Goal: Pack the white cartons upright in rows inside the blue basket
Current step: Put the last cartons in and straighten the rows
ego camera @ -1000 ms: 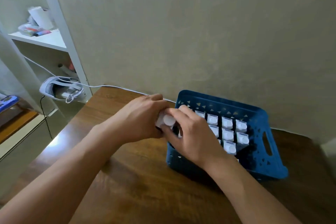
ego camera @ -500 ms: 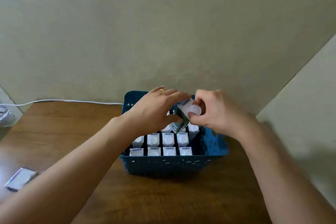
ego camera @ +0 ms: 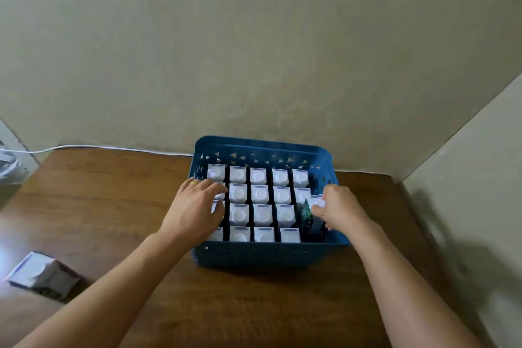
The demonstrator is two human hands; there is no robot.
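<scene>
Roughly nineteen upright cartons (ego camera: 263, 194) fill basket (ego camera: 262, 256).

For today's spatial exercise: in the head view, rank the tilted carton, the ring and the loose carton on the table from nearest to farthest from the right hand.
1. Tilted carton: in the right hand, at the basket's right side.
2. Ring: on the left hand, across the basket.
3. Loose carton: lying far left on the table.

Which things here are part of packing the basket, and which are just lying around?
Part of the job:
- blue basket
- white cartons standing in rows
- tilted carton held by the right hand
- left hand resting on the left-side cartons
- one carton lying on the table, still to be packed

Just lying about:
- white cable along the wall
</scene>
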